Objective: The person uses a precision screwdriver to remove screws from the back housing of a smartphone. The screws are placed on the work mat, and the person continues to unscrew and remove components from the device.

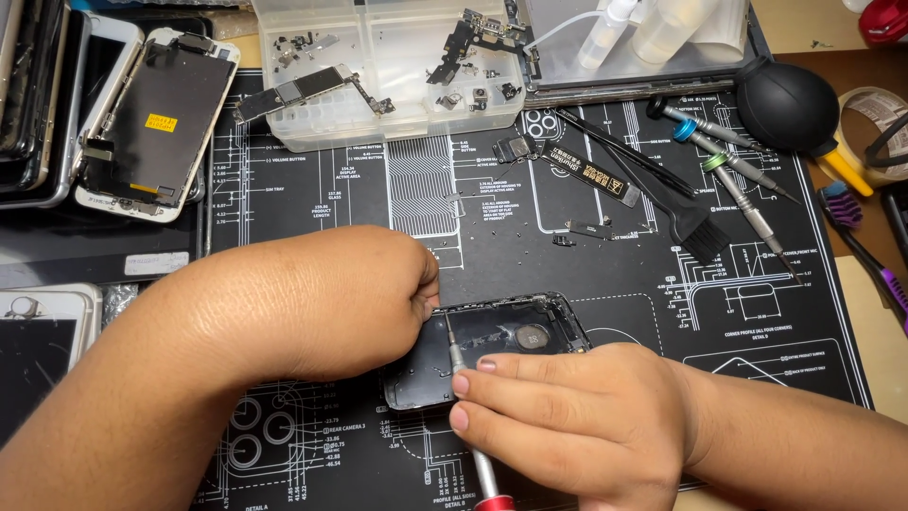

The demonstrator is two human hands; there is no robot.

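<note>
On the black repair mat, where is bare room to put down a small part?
Free: the mat between the parts tray and the left hand; also the lower right corner. Crowded: around the brush and three screwdrivers, and at the phone housing.

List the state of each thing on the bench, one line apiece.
Dark opened phone housing: flat on mat, screen off.
Red-handled screwdriver: tip down in housing.
Left hand: pinching the housing's edge.
Right hand: shut on screwdriver.
Clear plastic parts tray: uncovered, parts inside.
</note>
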